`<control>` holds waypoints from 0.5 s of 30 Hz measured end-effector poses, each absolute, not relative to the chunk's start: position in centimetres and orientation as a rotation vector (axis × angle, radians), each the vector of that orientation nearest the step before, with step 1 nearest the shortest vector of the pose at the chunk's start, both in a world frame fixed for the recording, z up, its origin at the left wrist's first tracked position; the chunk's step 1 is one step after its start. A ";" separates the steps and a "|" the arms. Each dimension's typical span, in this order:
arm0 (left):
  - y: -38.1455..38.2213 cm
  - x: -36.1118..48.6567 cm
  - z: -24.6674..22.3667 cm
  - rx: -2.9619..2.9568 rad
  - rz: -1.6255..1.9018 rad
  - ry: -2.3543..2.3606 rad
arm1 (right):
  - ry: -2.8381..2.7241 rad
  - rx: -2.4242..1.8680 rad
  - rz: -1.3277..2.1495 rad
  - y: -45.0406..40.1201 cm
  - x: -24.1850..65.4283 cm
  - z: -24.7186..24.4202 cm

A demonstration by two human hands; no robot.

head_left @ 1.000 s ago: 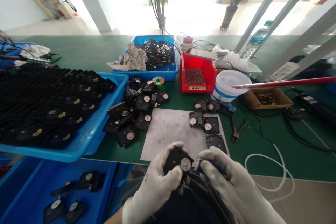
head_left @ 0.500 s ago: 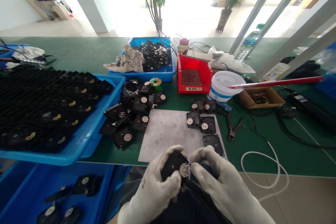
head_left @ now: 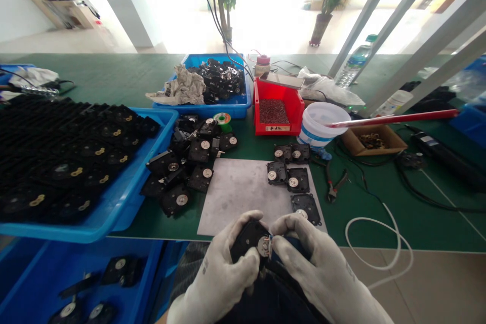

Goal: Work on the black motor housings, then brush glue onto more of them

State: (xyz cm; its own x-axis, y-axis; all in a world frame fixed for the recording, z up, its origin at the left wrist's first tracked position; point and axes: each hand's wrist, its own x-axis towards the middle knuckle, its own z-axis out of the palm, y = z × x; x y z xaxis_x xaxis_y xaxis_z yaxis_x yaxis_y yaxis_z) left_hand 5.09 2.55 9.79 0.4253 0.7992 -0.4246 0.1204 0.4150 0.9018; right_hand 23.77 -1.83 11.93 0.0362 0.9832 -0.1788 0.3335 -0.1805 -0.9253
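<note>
Wearing a white glove, my left hand (head_left: 218, 271) is wrapped round a flat black plastic housing (head_left: 242, 244). The thumb presses beside the silver disc (head_left: 264, 246) on the housing's right corner. My right hand (head_left: 322, 266), gloved too, has thumb and forefinger pinched at the edge of that disc; whatever small thing is between those fingertips is hidden. Both hands are close to my body, just off the near edge of the white sheet (head_left: 235, 197). Similar black housings with silver discs (head_left: 298, 180) lie on the sheet's right side.
A pile of black housings (head_left: 175, 200) lies left of the sheet, near a blue tray (head_left: 125, 192) of stacked black parts. Behind are a red bin (head_left: 259, 129) of small screw-like pieces, a white tub (head_left: 325, 114) and a blue tray (head_left: 237, 110). Cutting pliers (head_left: 333, 190) lie at right.
The view has shifted slightly, so everything on the table appears a little further left. Both hands keep nearly the same hold on the housing.
</note>
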 end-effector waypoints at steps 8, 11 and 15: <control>2.8 5.1 10.1 1.129 0.568 1.038 | -1.372 -1.596 1.165 -1.9 23.9 11.8; 2.8 5.1 10.3 1.123 0.562 1.044 | -1.370 -1.600 1.174 -1.8 23.9 11.7; 2.5 5.0 10.6 1.040 0.551 1.057 | -1.343 -1.638 1.211 -1.8 23.8 12.1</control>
